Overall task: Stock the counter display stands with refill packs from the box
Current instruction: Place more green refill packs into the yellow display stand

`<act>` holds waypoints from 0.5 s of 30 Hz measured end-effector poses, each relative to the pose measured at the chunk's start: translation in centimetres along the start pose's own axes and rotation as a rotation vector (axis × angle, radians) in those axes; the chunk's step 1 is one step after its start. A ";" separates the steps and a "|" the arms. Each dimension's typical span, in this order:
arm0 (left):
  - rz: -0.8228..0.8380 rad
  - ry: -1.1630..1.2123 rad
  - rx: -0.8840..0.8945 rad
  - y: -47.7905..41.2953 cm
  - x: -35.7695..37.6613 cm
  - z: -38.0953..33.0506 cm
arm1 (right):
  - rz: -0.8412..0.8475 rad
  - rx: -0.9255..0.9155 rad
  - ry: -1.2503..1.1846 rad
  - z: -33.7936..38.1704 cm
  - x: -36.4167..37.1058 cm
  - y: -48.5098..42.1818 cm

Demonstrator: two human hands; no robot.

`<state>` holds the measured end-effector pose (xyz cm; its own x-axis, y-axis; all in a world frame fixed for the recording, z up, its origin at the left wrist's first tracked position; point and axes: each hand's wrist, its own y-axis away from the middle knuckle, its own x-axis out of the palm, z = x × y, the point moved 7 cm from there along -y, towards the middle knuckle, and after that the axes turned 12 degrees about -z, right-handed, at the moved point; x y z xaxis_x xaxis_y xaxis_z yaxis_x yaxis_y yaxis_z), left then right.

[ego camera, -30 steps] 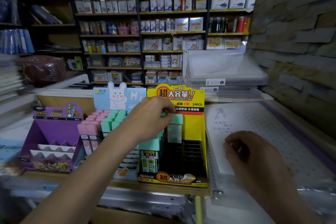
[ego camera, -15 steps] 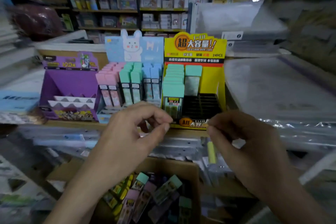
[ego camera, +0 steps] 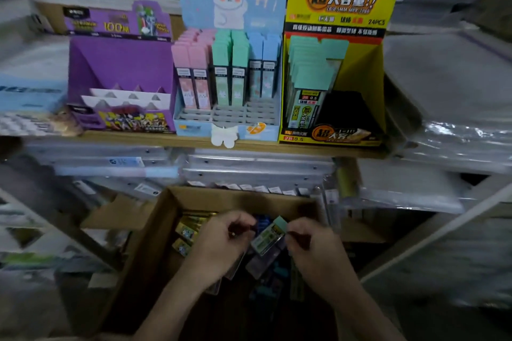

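An open cardboard box [ego camera: 151, 232] below the counter holds several loose refill packs. Both my hands are inside it. My right hand [ego camera: 313, 250] pinches a green-capped refill pack [ego camera: 270, 235] at its right edge. My left hand [ego camera: 221, 243] has its fingers curled just left of that pack; whether it grips anything is unclear. On the counter stand three displays: a yellow stand [ego camera: 363, 69] with green-capped packs in its left column, a blue bunny stand [ego camera: 230, 119] with pink, green and blue packs, and a purple stand [ego camera: 110, 63] with bare slots.
The wooden counter edge [ego camera: 166, 141] runs above the box. Plastic-wrapped folders [ego camera: 443, 86] lie right of the yellow stand, and clear binders [ego camera: 249, 169] are stacked under the counter. White shelf rails [ego camera: 432, 232] slope at the right.
My left hand left the yellow stand and both hands dropped from counter height into the box. My view tilted down. My right hand took hold of a green-capped pack.
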<state>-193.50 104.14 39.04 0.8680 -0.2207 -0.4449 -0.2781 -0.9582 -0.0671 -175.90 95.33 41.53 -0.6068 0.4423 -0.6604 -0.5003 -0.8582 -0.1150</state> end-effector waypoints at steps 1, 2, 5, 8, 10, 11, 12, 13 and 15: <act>0.005 -0.021 0.001 -0.2 0.7 1.0 | 0.012 0.032 0.043 -0.8 1.0 0.2; 0.014 -0.055 0.006 -0.4 1.5 1.9 | 0.040 0.073 0.098 -1.6 2.0 0.5; 0.046 -0.172 0.016 -0.9 3.9 4.4 | 0.178 0.241 0.208 -3.9 4.7 1.8; 0.075 -0.268 0.073 -1.2 6.0 5.5 | 0.244 0.328 0.257 -5.4 6.3 2.9; 0.078 -0.298 0.082 -1.2 6.8 5.9 | 0.321 0.430 0.293 -6.2 6.9 3.4; 0.078 -0.305 0.074 -1.3 7.2 6.1 | 0.350 0.480 0.287 -6.6 7.1 3.6; 0.077 -0.318 0.067 -1.3 7.5 6.3 | 0.369 0.507 0.273 -6.8 7.4 3.7; 0.077 -0.343 0.069 -1.3 7.7 6.3 | 0.371 0.522 0.258 -7.0 7.6 3.7; 0.087 -0.406 0.088 -1.1 8.1 6.1 | 0.360 0.583 0.200 -7.4 7.9 4.1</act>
<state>-188.71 104.51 30.06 0.6116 -0.1936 -0.7671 -0.3927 -0.9160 -0.0819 -178.17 93.38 30.38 -0.6992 0.0534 -0.7129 -0.5731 -0.6381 0.5142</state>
